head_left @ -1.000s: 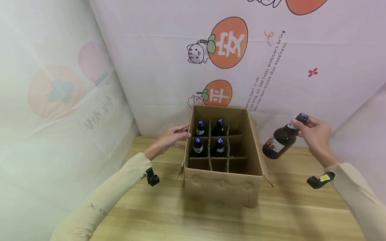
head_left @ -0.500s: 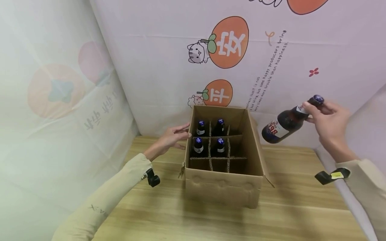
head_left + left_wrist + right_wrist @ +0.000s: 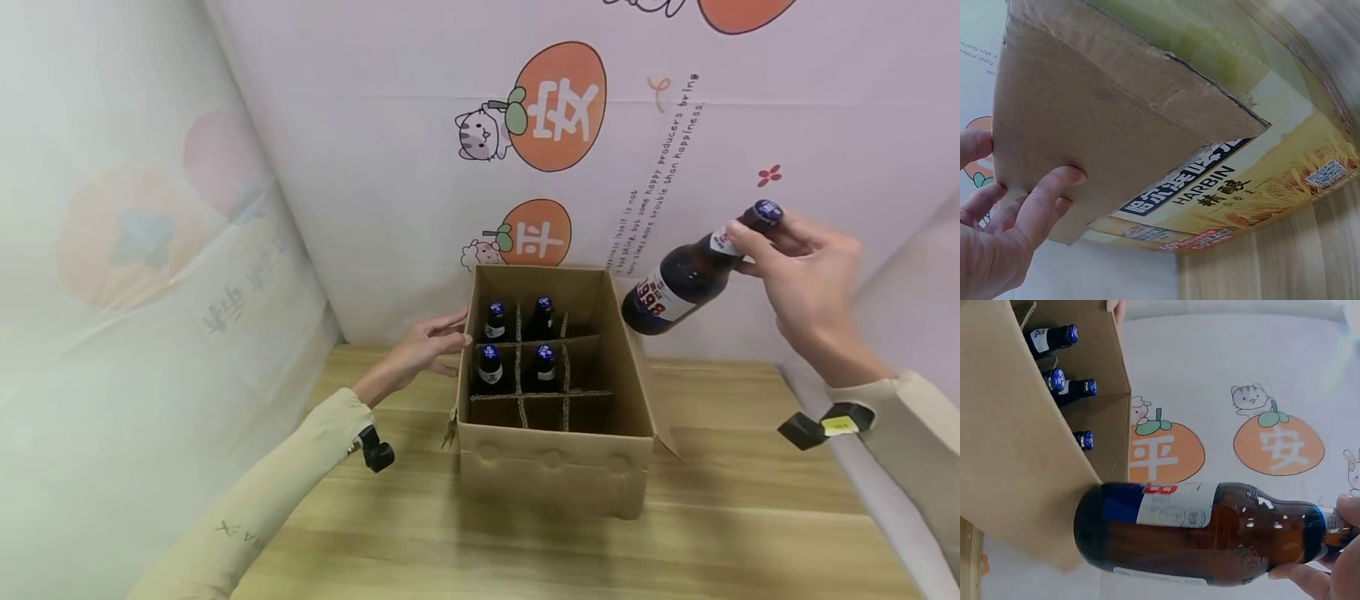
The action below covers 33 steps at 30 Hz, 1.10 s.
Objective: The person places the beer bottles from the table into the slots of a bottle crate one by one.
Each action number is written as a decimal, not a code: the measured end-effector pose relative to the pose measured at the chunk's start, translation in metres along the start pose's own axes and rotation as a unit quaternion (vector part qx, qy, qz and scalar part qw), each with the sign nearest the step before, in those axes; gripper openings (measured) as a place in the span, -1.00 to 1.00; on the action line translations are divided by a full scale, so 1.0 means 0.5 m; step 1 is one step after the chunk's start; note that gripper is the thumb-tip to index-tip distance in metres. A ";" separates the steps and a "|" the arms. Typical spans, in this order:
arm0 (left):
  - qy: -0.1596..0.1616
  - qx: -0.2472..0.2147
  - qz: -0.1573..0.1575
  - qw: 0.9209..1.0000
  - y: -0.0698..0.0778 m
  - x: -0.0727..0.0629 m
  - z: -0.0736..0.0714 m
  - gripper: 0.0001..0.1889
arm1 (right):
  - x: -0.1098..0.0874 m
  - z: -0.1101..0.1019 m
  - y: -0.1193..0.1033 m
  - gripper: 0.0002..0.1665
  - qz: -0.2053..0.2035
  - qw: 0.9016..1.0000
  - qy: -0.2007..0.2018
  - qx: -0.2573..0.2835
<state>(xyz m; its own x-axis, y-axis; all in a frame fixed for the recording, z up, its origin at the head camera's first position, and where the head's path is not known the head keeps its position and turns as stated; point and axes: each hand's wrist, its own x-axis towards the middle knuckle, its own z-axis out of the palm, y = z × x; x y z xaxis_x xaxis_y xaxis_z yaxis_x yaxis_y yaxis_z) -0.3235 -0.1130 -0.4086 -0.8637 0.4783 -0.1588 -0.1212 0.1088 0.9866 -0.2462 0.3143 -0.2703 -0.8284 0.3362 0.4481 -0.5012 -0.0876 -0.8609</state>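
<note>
My right hand (image 3: 813, 275) grips a brown beer bottle (image 3: 678, 285) by its neck, just below the blue cap. The bottle hangs tilted beside the cardboard box (image 3: 551, 471), above its right rim, base pointing down and left. In the right wrist view the bottle (image 3: 1166, 534) lies across the frame, with fingers at the neck. My left hand (image 3: 422, 350) rests against the box's left side near the rim, fingers mostly straight. In the left wrist view its fingers touch a brown cardboard flap (image 3: 1085, 119). Several capped bottles (image 3: 546, 367) stand in the box's divided cells.
Cardboard dividers (image 3: 566, 396) split the box into cells, some without bottles on the right and front. The box stands on a wooden table (image 3: 720, 500). Printed white cloth (image 3: 405, 167) hangs behind and at the sides. A torn flap (image 3: 667, 446) sticks out at the right.
The right hand has lifted the bottle higher, first moving right, then back left toward the box. The left hand and box have stayed in place; the head view has shifted slightly.
</note>
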 end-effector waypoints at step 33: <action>-0.001 0.000 -0.008 1.000 -0.001 -0.001 -0.011 -0.29 | -0.126 0.208 0.086 -0.48 0.116 0.913 -0.281 -0.271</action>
<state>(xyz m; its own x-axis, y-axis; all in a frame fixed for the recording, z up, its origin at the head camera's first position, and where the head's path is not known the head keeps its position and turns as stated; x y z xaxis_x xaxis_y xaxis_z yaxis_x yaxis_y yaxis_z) -0.3258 -0.1179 -0.4088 -0.8609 0.4782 -0.1740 -0.1341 0.1167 0.9841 -0.2416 0.1917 -0.3105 -0.9704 -0.1801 0.1610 -0.2252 0.4336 -0.8725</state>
